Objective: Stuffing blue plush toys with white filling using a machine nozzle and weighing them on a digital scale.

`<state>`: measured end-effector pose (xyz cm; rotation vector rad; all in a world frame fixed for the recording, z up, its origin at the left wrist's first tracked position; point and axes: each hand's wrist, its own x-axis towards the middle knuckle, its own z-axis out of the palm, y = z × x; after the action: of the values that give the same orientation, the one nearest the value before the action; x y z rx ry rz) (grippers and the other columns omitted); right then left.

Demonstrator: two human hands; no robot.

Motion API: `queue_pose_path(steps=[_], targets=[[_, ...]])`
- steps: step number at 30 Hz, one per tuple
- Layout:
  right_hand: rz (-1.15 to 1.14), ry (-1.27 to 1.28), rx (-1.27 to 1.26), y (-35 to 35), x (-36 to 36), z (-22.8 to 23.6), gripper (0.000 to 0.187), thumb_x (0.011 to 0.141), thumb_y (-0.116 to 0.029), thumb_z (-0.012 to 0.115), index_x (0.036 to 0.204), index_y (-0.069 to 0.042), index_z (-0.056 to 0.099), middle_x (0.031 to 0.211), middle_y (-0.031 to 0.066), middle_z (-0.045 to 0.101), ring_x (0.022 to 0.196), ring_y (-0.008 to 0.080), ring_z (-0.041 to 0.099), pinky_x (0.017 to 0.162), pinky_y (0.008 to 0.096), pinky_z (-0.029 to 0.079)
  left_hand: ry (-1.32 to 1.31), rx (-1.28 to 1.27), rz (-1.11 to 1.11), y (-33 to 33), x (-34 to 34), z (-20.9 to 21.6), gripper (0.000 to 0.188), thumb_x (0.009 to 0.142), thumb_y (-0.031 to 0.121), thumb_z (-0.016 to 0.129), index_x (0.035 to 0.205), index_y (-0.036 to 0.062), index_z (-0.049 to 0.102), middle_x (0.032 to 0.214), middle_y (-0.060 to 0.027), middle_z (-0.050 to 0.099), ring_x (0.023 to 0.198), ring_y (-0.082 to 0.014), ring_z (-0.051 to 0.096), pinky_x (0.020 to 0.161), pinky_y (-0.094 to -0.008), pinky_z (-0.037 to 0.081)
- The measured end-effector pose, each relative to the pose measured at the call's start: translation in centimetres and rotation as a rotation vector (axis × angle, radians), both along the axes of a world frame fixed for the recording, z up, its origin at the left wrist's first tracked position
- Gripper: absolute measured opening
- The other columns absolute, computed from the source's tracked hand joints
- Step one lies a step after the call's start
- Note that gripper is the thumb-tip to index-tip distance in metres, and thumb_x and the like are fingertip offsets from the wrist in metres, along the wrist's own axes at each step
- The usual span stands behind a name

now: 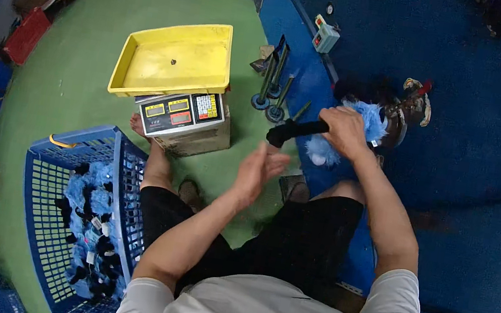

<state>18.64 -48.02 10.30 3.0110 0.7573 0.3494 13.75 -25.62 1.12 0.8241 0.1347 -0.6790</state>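
My right hand (343, 130) is closed around a fluffy blue plush toy (372, 121) at the blue machine on the right. A long black limb of the toy sticks out leftward from under my fingers. Blue fur shows on both sides of the hand, and a small white tag hangs from it. The toy's far end meets a dark metal fitting (399, 122) on the machine, but the exact contact is hidden. Just below the limb's black tip is my left hand (254, 175), slightly blurred, fingers stretched out and holding nothing.
A yellow tray (182, 28) rests on a digital scale (169, 114) ahead of my left knee. Left of my leg stands a blue basket (121, 169) filled with blue-and-black plush toys (92, 223). Metal rods on round bases (261, 101) and a switch box (325, 38) are at the machine.
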Motion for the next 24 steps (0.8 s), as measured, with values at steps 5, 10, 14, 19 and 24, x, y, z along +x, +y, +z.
queue_pose_path(steps=[5, 10, 14, 19, 24], targets=[[-0.147, -0.046, -0.098, -0.4, -0.4, -0.9, 0.028, 0.074, -0.019, 0.080, 0.095, -0.012, 0.063, 0.085, 0.0042, 0.069, 0.084, 0.0284, 0.067, 0.080, 0.0424, 0.050, -0.422, 0.290, 0.127, 1.2, 2.5, 3.8, 0.028, 0.103, 0.027, 0.057, 0.110, 0.0004, 0.059, 0.099, -0.0162, 0.071, 0.087, -0.0208, 0.066, 0.078, -0.0344, 0.053], [-0.139, -0.082, -0.060, 1.0, -0.4, -1.7, 0.026, 0.073, -0.017, 0.079, 0.092, -0.014, 0.061, 0.084, 0.0039, 0.069, 0.083, 0.0283, 0.067, 0.078, 0.0427, 0.050, -0.955, 0.875, 0.094, 0.9, 4.6, 6.1, 0.027, 0.104, 0.025, 0.056, 0.106, -0.0012, 0.059, 0.089, -0.0133, 0.069, 0.078, -0.0179, 0.067, 0.069, -0.0352, 0.054], [-0.139, -0.046, -0.062, 0.9, -0.4, -1.2, 0.026, 0.073, -0.016, 0.080, 0.091, -0.014, 0.062, 0.084, 0.0034, 0.069, 0.082, 0.0281, 0.067, 0.077, 0.0433, 0.050, -1.022, 0.920, 0.059, 1.7, 5.8, 6.2, 0.024, 0.103, 0.022, 0.058, 0.107, -0.0017, 0.059, 0.082, -0.0119, 0.067, 0.072, -0.0156, 0.065, 0.064, -0.0332, 0.052], [-0.113, 0.021, -0.088, 0.6, 0.0, -0.9, 0.027, 0.074, -0.023, 0.078, 0.092, -0.012, 0.059, 0.086, 0.0045, 0.069, 0.085, 0.0299, 0.067, 0.075, 0.0438, 0.051, -0.649, 0.559, 0.021, 1.6, 4.8, 5.5, 0.021, 0.102, 0.019, 0.058, 0.108, -0.0010, 0.059, 0.079, -0.0101, 0.065, 0.065, -0.0142, 0.063, 0.059, -0.0297, 0.050], [-0.042, 0.061, -0.054, 0.5, 0.0, -0.6, 0.029, 0.080, -0.033, 0.076, 0.092, -0.012, 0.059, 0.086, 0.0054, 0.068, 0.084, 0.0304, 0.067, 0.075, 0.0439, 0.051, -0.756, 0.448, 0.159, 1.6, 3.0, 4.2, 0.018, 0.102, 0.017, 0.058, 0.107, -0.0003, 0.060, 0.075, -0.0080, 0.064, 0.056, -0.0138, 0.059, 0.052, -0.0279, 0.047]])
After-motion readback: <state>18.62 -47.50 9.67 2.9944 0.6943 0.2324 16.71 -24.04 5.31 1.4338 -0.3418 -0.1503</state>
